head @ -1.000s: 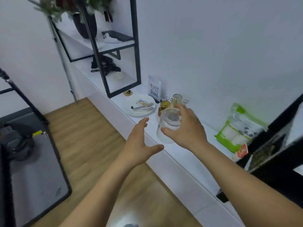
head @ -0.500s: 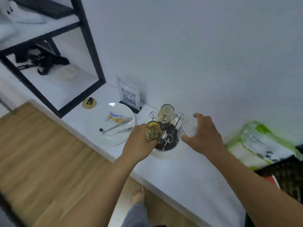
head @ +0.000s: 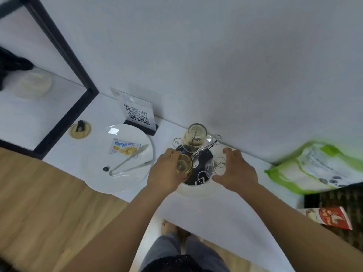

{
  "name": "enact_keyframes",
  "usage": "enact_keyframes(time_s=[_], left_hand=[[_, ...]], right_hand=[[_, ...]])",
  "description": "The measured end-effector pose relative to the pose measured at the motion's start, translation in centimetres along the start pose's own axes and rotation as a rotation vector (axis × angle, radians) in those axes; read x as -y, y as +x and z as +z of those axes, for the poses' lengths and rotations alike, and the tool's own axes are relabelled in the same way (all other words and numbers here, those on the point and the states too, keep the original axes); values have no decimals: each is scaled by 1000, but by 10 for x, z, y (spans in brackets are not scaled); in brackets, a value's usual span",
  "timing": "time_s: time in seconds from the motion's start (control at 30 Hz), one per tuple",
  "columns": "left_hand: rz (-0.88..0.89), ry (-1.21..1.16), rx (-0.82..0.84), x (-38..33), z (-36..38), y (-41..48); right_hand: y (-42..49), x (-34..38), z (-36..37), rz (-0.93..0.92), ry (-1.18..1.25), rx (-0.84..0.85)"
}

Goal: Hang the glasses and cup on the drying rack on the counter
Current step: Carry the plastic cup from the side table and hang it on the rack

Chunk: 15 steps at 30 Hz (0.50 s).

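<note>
A round drying rack [head: 198,178] with chrome wire pegs and a dark centre stands on the white counter [head: 216,209] against the wall. A yellowish glass [head: 195,137] hangs upside down on its far peg. My left hand [head: 167,173] grips an amber glass [head: 184,164] at the rack's left side. My right hand [head: 235,171] holds a clear glass [head: 217,165] upside down over a peg at the rack's right side.
A white plate [head: 94,173] with tongs [head: 129,161] and a snack packet [head: 123,148] lies left of the rack. Behind it stands a QR-code sign [head: 137,112]. A green-and-white bag [head: 318,167] sits to the right. A black shelf frame [head: 64,55] rises at left.
The view has tilted down and moved closer to the rack. My right hand brought the clear glass from mid-air onto the rack's right side. My left hand took hold of the amber glass.
</note>
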<state>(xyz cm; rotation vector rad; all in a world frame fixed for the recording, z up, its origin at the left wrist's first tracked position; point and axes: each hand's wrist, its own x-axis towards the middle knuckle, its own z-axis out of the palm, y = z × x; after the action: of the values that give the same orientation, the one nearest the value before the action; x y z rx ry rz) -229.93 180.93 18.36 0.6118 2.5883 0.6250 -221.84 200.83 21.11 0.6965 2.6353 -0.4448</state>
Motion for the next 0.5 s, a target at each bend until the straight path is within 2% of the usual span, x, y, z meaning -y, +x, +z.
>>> enact_keyframes(time_s=[0.5], left_hand=[[-4, -35, -64, 7, -3, 11]], right_hand=[[8, -8, 21, -84, -65, 33]])
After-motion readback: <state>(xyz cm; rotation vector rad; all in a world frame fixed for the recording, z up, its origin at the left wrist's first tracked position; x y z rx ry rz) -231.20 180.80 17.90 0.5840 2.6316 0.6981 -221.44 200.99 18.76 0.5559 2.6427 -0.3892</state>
